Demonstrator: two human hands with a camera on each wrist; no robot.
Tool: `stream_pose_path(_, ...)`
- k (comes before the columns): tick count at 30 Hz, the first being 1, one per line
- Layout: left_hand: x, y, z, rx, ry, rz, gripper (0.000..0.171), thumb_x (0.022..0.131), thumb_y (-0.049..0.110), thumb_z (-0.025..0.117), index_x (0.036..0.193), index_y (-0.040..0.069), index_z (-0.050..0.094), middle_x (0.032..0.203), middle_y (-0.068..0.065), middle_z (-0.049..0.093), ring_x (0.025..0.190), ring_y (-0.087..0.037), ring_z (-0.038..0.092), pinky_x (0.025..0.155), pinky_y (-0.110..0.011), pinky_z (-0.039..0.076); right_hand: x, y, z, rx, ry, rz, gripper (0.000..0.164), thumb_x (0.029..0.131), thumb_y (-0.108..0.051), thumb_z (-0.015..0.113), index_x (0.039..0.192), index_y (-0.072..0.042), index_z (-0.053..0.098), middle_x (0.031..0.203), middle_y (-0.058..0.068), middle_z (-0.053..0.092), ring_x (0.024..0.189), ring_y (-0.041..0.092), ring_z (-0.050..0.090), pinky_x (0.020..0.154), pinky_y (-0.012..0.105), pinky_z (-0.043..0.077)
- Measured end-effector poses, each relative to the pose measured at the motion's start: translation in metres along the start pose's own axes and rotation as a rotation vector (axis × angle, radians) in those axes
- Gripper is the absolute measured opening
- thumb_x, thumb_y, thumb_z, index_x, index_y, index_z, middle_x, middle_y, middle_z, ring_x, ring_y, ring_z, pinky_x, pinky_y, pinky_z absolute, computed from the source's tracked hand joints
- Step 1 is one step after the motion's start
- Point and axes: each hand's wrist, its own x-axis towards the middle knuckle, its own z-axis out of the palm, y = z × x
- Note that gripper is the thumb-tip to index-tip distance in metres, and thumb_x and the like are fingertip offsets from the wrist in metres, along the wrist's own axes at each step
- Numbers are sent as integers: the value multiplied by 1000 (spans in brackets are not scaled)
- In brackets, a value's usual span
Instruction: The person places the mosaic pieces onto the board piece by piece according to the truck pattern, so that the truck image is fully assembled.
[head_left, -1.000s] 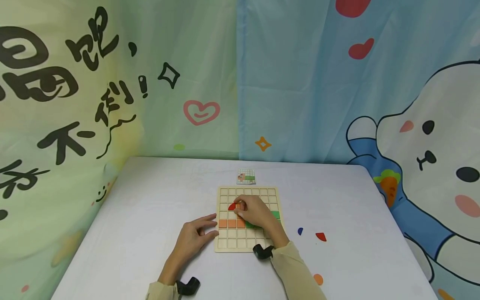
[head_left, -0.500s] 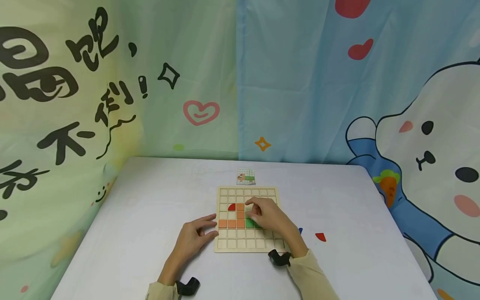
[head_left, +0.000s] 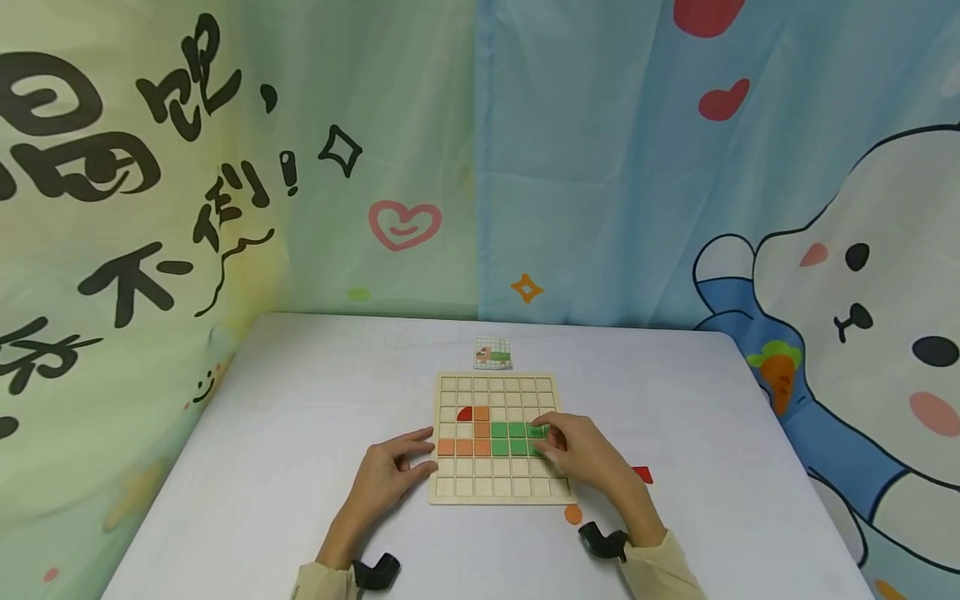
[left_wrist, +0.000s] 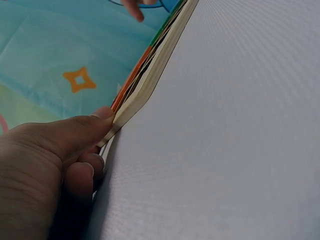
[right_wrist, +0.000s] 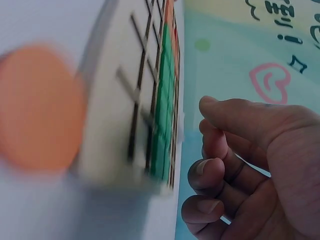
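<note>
A pale wooden grid board (head_left: 495, 492) lies on the table. Orange square tiles (head_left: 482, 430) fill several cells at its left, beside a red quarter-round piece (head_left: 465, 413). Green square tiles (head_left: 508, 438) run in two rows to their right. My left hand (head_left: 386, 475) touches the board's left edge with thumb and fingers; its other fingers bend loosely in the left wrist view. Over the right end of the green rows, my right hand (head_left: 581, 450) has thumb and index apart. Nothing shows between its loosely bent fingers (right_wrist: 202, 210) in the right wrist view.
An orange disc (head_left: 573, 514) lies by the board's near right corner. Another red piece (head_left: 642, 474) sits partly behind my right forearm. A small pattern card (head_left: 492, 353) lies beyond the board. Printed curtains (head_left: 600, 167) hang behind the white table (head_left: 322, 375).
My right hand has moved right across the board, uncovering the green tiles. The orange disc now lies farther left, near the board's corner. The blue piece is hidden. My left hand stays put.
</note>
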Motion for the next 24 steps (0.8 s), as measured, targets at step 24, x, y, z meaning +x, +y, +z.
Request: stream_pose_path(24, 0, -1, 1, 19, 11, 36, 28, 85, 17, 90, 111, 10, 83, 134, -6, 76, 56, 3, 43, 52, -17, 38, -91, 67, -43, -113, 128, 256, 26, 94, -11, 78, 119, -5, 73, 73, -6, 54, 67, 3, 45, 61, 22, 40)
